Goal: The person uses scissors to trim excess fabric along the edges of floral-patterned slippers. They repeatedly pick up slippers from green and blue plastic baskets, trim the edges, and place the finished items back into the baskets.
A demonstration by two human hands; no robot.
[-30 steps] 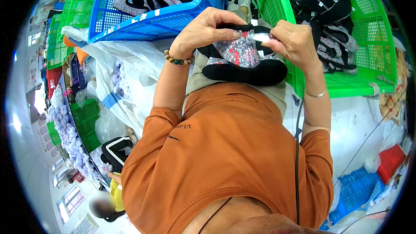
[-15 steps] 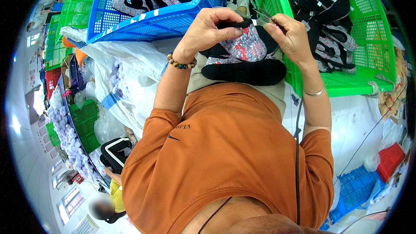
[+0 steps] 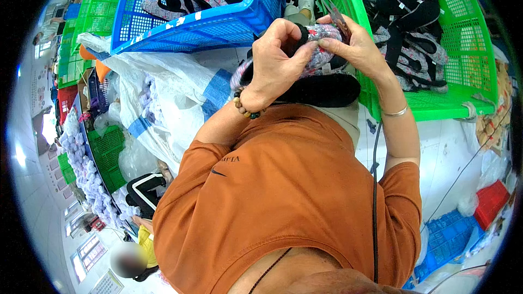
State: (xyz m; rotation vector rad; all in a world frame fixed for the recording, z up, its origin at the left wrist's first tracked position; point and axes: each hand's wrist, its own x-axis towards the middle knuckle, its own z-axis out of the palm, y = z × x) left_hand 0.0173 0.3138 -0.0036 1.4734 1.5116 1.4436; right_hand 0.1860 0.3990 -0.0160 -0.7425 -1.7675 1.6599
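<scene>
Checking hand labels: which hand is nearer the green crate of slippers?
Right. The right hand sits at the green crate, overlapping its near left wall. The left hand grips the patterned slipper further left, closer to the blue crate.

We see the left hand (image 3: pixel 279 60) and the right hand (image 3: pixel 357 49) both pinching a patterned slipper (image 3: pixel 321 35) with a black sole, held between a blue crate (image 3: pixel 218 22) and a green crate (image 3: pixel 452 92) that are full of similar slippers. Clear plastic bags (image 3: pixel 158 103) lie at the left.
</scene>
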